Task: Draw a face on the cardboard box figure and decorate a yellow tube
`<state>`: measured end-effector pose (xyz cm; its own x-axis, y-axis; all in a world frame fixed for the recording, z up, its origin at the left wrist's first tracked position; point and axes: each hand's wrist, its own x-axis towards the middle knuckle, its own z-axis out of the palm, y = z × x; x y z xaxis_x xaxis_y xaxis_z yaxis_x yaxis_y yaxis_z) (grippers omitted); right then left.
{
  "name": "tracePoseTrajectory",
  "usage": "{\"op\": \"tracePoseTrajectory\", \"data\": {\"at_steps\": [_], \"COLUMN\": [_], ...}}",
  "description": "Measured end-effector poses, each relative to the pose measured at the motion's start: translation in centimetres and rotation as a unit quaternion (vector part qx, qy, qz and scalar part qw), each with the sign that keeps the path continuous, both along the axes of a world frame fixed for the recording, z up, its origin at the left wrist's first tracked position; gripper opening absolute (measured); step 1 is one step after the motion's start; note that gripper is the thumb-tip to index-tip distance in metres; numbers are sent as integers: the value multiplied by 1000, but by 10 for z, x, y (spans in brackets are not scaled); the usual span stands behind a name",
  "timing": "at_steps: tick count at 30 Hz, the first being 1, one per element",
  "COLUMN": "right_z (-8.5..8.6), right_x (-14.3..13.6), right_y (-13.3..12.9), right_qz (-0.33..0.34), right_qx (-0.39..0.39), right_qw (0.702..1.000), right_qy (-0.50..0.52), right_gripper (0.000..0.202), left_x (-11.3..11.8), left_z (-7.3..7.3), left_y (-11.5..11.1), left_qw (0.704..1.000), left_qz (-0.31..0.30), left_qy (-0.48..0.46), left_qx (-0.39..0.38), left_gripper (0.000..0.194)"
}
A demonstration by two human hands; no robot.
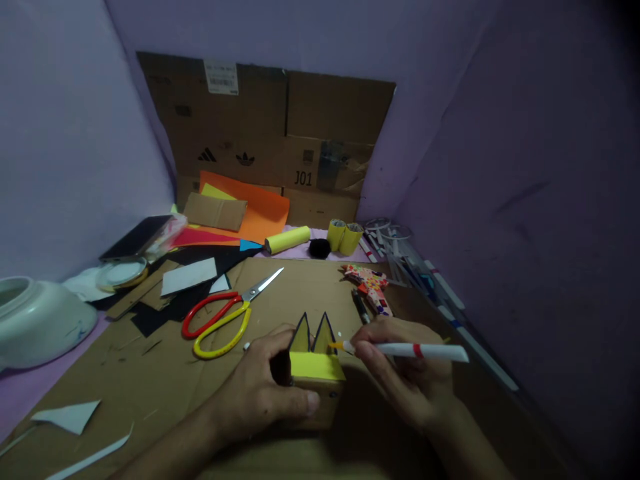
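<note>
A small cardboard box (pixel 320 408) with a yellow top strip (pixel 316 365) is gripped at its left side by my left hand (pixel 265 387). Two pointed ear-shaped pieces (pixel 325 333), outlined in dark colour and yellowish inside, stand up from its back edge. My right hand (pixel 405 373) pinches a white felt-tip pen (pixel 435 351) with a red band. Its orange-yellow tip is at the right ear piece, apparently touching it. Behind my right hand lie a dark marker (pixel 360 307) and a flower-patterned glue gun (pixel 370 285). Scissors (pixel 225 320) with red and yellow handles lie open beyond my left hand.
A cardboard sheet (pixel 165 413) covers the work surface. At left are a white bowl-like vessel (pixel 45 327), a tape roll (pixel 121 273) and paper scraps (pixel 70 417). Yellow tubes (pixel 287 239), black yarn (pixel 319 249) and orange paper (pixel 270 217) lie at the back. Pens (pixel 475 347) line the right wall.
</note>
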<state>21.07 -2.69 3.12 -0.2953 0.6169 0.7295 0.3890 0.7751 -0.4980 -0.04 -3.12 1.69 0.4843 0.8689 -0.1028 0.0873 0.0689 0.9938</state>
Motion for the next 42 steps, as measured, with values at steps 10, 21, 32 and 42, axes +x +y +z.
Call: {"op": "tracePoseTrajectory", "data": {"at_steps": [10, 21, 32, 42], "right_z": [-1, -3, -1, -4], "right_x": [0, 1, 1, -1], "right_y": [0, -1, 0, -2], "right_qz": [-4, 3, -7, 21], "right_qx": [13, 10, 9, -20], "right_qw": [1000, 1000, 1000, 999], "right_qy": [4, -1, -10, -22], "right_gripper": [13, 12, 12, 12], "left_x": [1, 0, 1, -1], "left_z": [3, -1, 0, -3], "left_y": [2, 1, 0, 0], "left_qw": [1000, 1000, 1000, 1000], "left_qz": [-6, -2, -8, 2], "left_qy": [-4, 3, 1, 17], "left_qx": [9, 6, -1, 14], "left_gripper": [44, 46, 46, 43]}}
